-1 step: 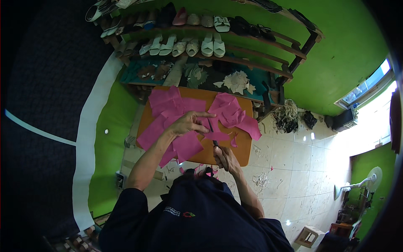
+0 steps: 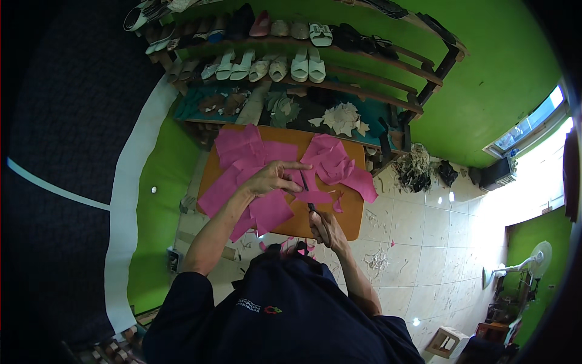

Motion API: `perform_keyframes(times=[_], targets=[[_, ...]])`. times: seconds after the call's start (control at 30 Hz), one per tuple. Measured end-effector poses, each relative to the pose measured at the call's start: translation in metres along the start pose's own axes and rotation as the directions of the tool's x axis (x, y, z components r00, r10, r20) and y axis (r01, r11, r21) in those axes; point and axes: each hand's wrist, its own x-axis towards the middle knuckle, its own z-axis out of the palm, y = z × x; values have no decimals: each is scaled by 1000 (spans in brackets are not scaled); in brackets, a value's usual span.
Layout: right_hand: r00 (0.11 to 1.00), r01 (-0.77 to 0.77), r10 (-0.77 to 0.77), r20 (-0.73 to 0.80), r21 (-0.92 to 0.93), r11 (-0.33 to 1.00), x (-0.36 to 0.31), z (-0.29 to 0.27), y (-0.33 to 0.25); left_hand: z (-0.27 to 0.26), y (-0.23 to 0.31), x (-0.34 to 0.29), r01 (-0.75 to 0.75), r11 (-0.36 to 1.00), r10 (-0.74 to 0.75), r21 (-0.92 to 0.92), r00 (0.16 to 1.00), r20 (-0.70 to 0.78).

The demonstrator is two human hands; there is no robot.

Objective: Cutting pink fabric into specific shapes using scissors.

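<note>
while the right grip (image 2: pixel 328 230) clasps dark scissors (image 2: pixel 311 207) near five o'clock of the orange counter (image 2: pixel 353 219), the left grip (image 2: pixel 268 179), nearer its centre, pinches a pink piece (image 2: pixel 314 196) at the blades; larger pink sheets (image 2: pixel 271 210) spread at ten and one.

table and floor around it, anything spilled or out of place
Yes: pale scraps lie strewn over the tiled floor right of the orange table, so it looks littered. A pink sheet also overhangs the table's right edge, partly unsupported.
</note>
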Motion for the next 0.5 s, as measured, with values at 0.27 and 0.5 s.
perform_keyframes(times=[0.27,0.5], targets=[[1000,-11,11,26,16,1000,-4,0,-5,-19,-19,4,-16,1000,16,10,1000,-15],[1000,-14,12,24,81,997,-5,-2,-9,-6,-15,0,-29,998,23,-53,993,-112]])
